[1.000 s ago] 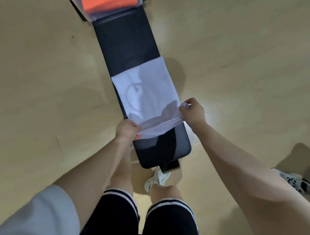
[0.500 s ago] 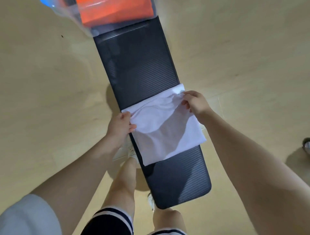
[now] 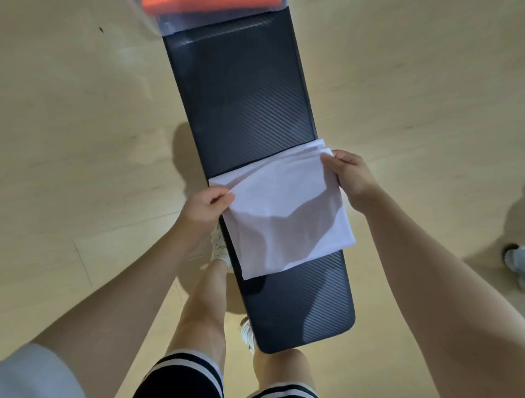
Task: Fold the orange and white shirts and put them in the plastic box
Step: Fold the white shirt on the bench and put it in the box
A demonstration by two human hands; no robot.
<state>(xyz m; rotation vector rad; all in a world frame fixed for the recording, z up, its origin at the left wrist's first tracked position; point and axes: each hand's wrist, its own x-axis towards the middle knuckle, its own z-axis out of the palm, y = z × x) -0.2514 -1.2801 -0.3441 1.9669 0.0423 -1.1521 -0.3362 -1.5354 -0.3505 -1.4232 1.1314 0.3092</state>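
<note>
1. The white shirt [image 3: 287,216] lies on the dark bench [image 3: 244,93], right between the two hands.
2. A moment ago the hands were pulling its near edge up and over. Now that edge has come all the way across, so the shirt is a smaller, thicker square.
3. The left hand [image 3: 203,207] pinches the far left corner of the top layer, thumb on top.
4. The right hand [image 3: 350,179] grips the far right corner, fingers curled round the edge.
5. Far past both hands, at the end of the bench, stands the clear plastic box [image 3: 167,27]. The orange shirt [image 3: 210,3] is already inside it.
6. So I think the folding is almost done. The white shirt is not in the box yet.
7. Next, the hands may need to lift the bundle without letting the loose layers slide open.
</note>
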